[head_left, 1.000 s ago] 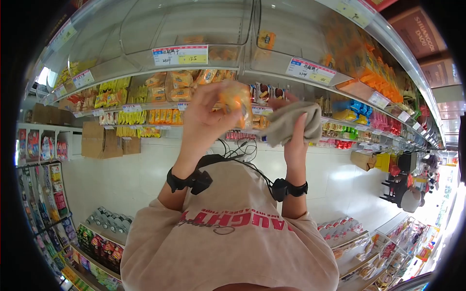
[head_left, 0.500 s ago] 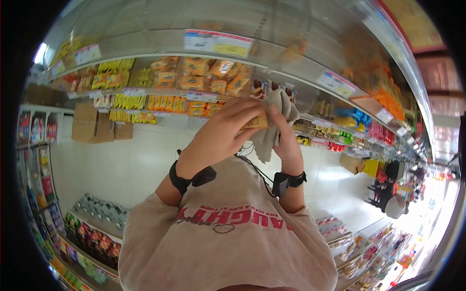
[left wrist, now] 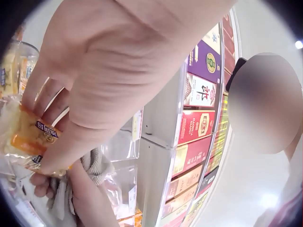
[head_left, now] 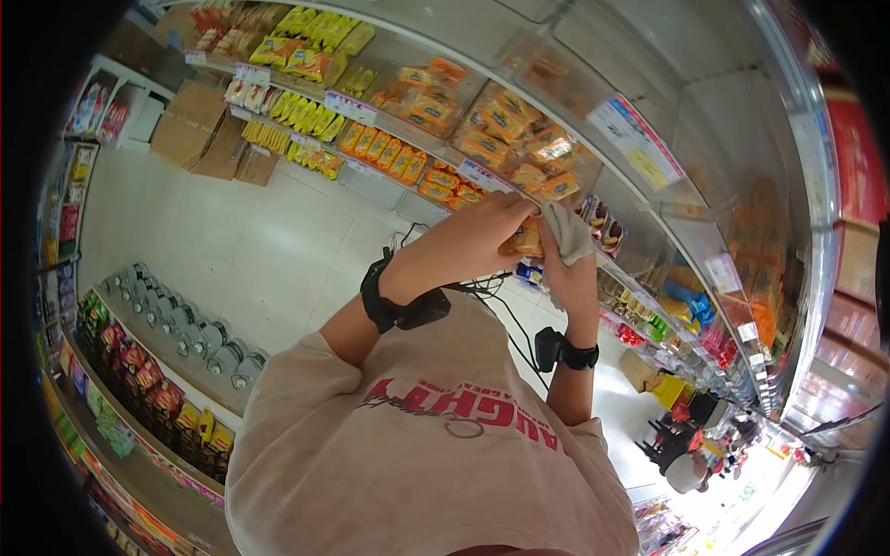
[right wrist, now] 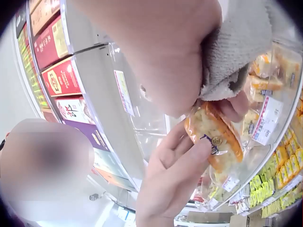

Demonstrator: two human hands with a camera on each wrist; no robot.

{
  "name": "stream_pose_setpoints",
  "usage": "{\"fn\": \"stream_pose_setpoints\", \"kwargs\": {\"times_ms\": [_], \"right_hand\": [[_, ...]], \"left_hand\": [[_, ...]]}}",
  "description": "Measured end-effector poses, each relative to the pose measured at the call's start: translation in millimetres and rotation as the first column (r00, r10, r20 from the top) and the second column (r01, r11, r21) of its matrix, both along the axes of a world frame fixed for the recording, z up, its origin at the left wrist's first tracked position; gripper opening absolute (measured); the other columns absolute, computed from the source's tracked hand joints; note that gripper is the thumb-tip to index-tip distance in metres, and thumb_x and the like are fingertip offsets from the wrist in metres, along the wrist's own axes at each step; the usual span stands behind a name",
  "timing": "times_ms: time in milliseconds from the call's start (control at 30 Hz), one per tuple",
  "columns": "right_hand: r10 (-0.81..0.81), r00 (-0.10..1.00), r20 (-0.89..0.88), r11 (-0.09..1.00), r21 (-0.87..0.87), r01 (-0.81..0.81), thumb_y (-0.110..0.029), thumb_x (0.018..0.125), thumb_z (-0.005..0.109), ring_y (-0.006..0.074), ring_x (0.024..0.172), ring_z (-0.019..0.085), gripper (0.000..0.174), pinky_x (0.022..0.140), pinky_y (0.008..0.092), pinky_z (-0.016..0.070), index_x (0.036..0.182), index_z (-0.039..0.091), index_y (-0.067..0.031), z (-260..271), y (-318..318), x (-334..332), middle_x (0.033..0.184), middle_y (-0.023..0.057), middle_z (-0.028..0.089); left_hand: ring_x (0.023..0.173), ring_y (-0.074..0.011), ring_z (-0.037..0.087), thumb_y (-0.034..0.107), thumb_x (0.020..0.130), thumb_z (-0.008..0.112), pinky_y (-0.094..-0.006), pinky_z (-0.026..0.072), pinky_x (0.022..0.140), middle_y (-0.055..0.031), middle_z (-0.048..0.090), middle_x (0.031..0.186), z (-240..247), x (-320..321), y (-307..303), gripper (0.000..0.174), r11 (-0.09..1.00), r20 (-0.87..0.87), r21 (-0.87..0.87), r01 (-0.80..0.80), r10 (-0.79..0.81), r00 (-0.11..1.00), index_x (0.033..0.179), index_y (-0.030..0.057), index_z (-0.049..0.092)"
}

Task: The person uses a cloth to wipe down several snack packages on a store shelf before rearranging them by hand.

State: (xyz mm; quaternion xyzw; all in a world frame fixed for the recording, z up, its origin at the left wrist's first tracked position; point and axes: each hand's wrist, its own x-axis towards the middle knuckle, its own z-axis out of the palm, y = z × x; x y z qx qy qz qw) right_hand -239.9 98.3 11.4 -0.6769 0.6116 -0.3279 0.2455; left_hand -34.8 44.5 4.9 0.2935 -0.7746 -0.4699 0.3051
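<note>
My left hand [head_left: 477,236] pinches a small packet of bread [head_left: 527,239] in a clear and orange wrapper, its thumb across the printed front. Beside it, my right hand [head_left: 573,278] grips a grey-beige cloth [head_left: 567,232]. In the right wrist view the cloth [right wrist: 236,52] bunches out of the right hand, right at the top end of the packet [right wrist: 215,137]. The left wrist view has the packet [left wrist: 35,135] between the left thumb and fingers, with the cloth [left wrist: 94,165] and right hand below it.
Ahead, shelf bins hold orange bread packets [head_left: 501,125] and yellow packets [head_left: 306,46]. Price tags [head_left: 635,139] line the shelf edges. Cardboard boxes [head_left: 190,130] stand on the floor at left, bottles [head_left: 185,320] behind. Black cables [head_left: 491,292] hang below the hands. Boxed goods [left wrist: 196,125] fill upper shelves.
The hands came together, bringing the packet against the cloth, then shifted slightly right in view. The head view has turned, so the shelves now slant down to the right.
</note>
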Motion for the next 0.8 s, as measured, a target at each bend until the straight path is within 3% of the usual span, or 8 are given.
{"fn": "stream_pose_setpoints", "kwargs": {"times_ms": [33, 133, 233, 333, 367, 500, 567, 800], "right_hand": [[0.069, 0.988, -0.139, 0.987, -0.132, -0.088, -0.02, 0.104, 0.059, 0.0266, 0.087, 0.072, 0.037, 0.082, 0.0381, 0.057, 0.132, 0.06, 0.0047, -12, -9, 1, 0.107, 0.0131, 0.074], [-0.041, 0.999, -0.024, 0.999, 0.014, 0.041, -0.023, 0.104, 0.061, 0.032, 0.103, 0.07, 0.039, 0.097, 0.0393, 0.051, 0.132, 0.06, 0.0046, -27, -32, 20, 0.12, 0.0166, 0.071], [-0.13, 0.982, 0.136, 0.991, -0.025, 0.134, -0.019, 0.102, 0.065, 0.0223, 0.108, 0.061, 0.038, 0.096, 0.0335, 0.0476, 0.129, 0.059, 0.0071, -14, -68, 62, 0.12, 0.0157, 0.063], [-0.065, 0.99, 0.125, 0.987, -0.136, 0.082, -0.022, 0.102, 0.066, 0.0245, 0.112, 0.06, 0.041, 0.097, 0.0335, 0.0467, 0.13, 0.058, 0.007, -21, -104, 89, 0.124, 0.0165, 0.061], [-0.066, 0.991, 0.12, 0.986, -0.142, 0.083, -0.028, 0.104, 0.062, 0.0317, 0.121, 0.062, 0.046, 0.103, 0.0344, 0.0467, 0.136, 0.058, 0.0047, -34, -118, 93, 0.136, 0.0198, 0.061], [0.07, 0.986, 0.154, 0.996, 0.05, -0.078, -0.025, 0.102, 0.063, 0.0322, 0.12, 0.062, 0.045, 0.101, 0.0342, 0.0469, 0.137, 0.058, 0.0029, -20, -154, 133, 0.134, 0.0199, 0.061], [0.103, 0.986, 0.134, 0.994, -0.053, -0.096, -0.025, 0.101, 0.064, 0.034, 0.115, 0.063, 0.045, 0.099, 0.0358, 0.048, 0.137, 0.058, 0.0015, -35, -159, 132, 0.127, 0.0203, 0.064], [0.085, 0.966, 0.244, 0.973, 0.188, -0.134, -0.027, 0.101, 0.064, 0.0279, 0.101, 0.065, 0.04, 0.092, 0.0366, 0.0501, 0.128, 0.059, 0.0023, -36, -101, 104, 0.111, 0.0165, 0.066]], "left_hand": [[0.123, -0.0393, 0.055, 0.01, 0.084, 0.077, -0.046, 0.046, 0.103, -0.0182, 0.063, 0.127, -5, 5, -3, 0.052, 0.999, 0.004, -0.002, -0.036, 0.036, 0.999, 0.131, 0.0022, 0.055], [0.127, -0.0423, 0.051, 0.009, 0.084, 0.076, -0.0472, 0.0438, 0.106, -0.0212, 0.058, 0.132, -17, 26, -17, 0.056, 0.977, 0.019, -0.099, -0.188, 0.19, 0.982, 0.135, 0.0014, 0.053], [0.128, -0.0466, 0.049, 0.008, 0.084, 0.074, -0.0487, 0.0431, 0.108, -0.0283, 0.05, 0.138, -27, 39, -30, 0.064, 0.861, 0.005, -0.122, -0.494, 0.499, 0.867, 0.142, -0.0002, 0.047], [0.132, -0.0478, 0.046, 0.01, 0.087, 0.073, -0.0478, 0.0401, 0.111, -0.0306, 0.045, 0.143, -42, 52, -44, 0.066, 0.749, -0.009, -0.059, -0.66, 0.661, 0.751, 0.144, -0.002, 0.042], [0.134, -0.0477, 0.045, 0.012, 0.088, 0.073, -0.047, 0.0386, 0.113, -0.0304, 0.044, 0.144, -46, 56, -48, 0.066, 0.729, -0.013, -0.034, -0.683, 0.683, 0.73, 0.144, -0.0025, 0.041], [0.135, -0.0459, 0.046, 0.016, 0.09, 0.071, -0.0465, 0.0382, 0.113, -0.0297, 0.046, 0.143, -52, 63, -55, 0.067, 0.722, -0.07, 0.056, -0.689, 0.692, 0.719, 0.145, -0.006, 0.04], [0.133, -0.0447, 0.048, 0.018, 0.09, 0.071, -0.047, 0.0385, 0.113, -0.0291, 0.048, 0.141, -64, 63, -57, 0.068, 0.742, -0.027, 0.102, -0.663, 0.668, 0.744, 0.145, -0.0076, 0.041], [0.105, -0.0389, 0.064, 0.011, 0.084, 0.071, -0.0441, 0.0537, 0.089, -0.0243, 0.061, 0.117, -44, 66, -53, 0.054, 0.91, -0.136, 0.223, -0.35, 0.384, 0.913, 0.132, -0.0033, 0.052]]}}
